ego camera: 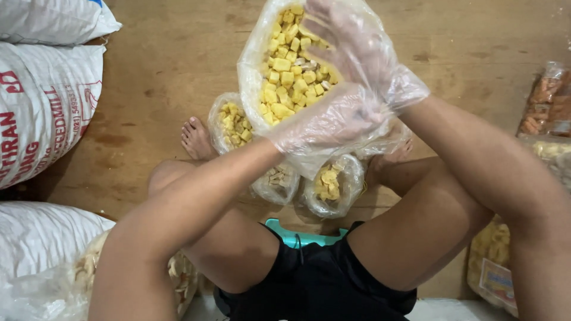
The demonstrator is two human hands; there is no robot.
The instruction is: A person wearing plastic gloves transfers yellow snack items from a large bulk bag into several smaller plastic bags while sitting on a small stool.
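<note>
Both my hands wear thin clear plastic gloves. My left hand [333,122] grips the lower side of a large clear plastic bag [253,71] full of yellow cube-shaped snacks [291,71]. My right hand [357,44] holds the bag's upper right edge, fingers spread over the opening. I hold the bag up above my knees, tilted toward me. Below it, three small filled bags lie on the floor between my feet: one at the left [232,125], one in the middle [276,181] and one at the right [333,184].
White woven sacks [41,101] are stacked at the left on the wooden floor [166,65]. Packets of other snacks lie at the right edge [544,101] and lower right [493,267]. A bag of pale chips [83,267] rests by my left thigh. I sit on a teal stool [297,235].
</note>
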